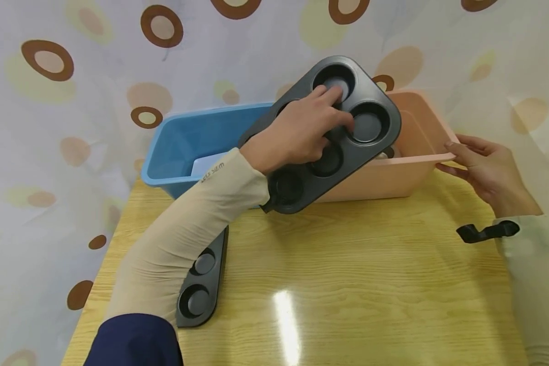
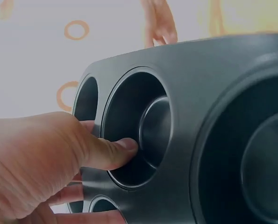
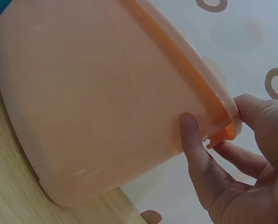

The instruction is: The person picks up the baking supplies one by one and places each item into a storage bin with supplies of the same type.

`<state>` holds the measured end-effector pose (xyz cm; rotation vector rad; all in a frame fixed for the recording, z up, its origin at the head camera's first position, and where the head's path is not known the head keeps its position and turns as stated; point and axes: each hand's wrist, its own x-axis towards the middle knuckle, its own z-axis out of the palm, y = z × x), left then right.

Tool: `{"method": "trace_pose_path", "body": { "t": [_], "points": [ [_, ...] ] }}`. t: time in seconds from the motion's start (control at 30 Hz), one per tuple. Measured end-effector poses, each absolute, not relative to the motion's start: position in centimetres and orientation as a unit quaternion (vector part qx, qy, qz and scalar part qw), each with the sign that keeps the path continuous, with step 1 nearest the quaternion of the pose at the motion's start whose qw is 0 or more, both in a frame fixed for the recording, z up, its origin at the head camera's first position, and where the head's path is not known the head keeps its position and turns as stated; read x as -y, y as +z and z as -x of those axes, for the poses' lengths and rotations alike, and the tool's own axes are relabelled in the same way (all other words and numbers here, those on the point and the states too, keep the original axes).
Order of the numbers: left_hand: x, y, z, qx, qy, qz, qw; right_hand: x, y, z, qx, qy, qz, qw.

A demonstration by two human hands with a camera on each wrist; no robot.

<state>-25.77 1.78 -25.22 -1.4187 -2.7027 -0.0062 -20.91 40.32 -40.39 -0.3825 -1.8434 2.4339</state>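
Note:
A dark grey muffin pan [image 1: 343, 157] is held tilted above the two bins by my left hand [image 1: 297, 129]. Thumb and fingers dip into separate cups of that pan, pinching the metal between them; the left wrist view shows the thumb [image 2: 115, 151] inside one cup. At the right, my right hand [image 1: 489, 170] grips the near right corner of the peach-coloured plastic bin [image 1: 370, 180]. From the right wrist view, thumb and fingers sit around the bin's rim [image 3: 213, 88]. The pan hides much of this bin's inside, where a small pale object partly shows.
A blue plastic bin [image 1: 169, 150] with a white item [image 1: 206, 163] inside stands to the left. Another dark muffin pan [image 1: 201, 290] lies on the wooden table [image 1: 370, 284], partly covered by my left sleeve [image 1: 183, 229]. A patterned cloth [image 1: 96, 101] hangs behind.

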Motion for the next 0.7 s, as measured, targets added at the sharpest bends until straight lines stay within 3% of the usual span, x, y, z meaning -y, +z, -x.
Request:
{"method": "trace_pose_path", "body": {
  "t": [0.7],
  "points": [
    [-8.8,-24.7,29.5,0.847,0.168,0.502,0.054,-39.9,-40.4,20.6,0.604,0.787,0.12,0.04]
  ]
}}
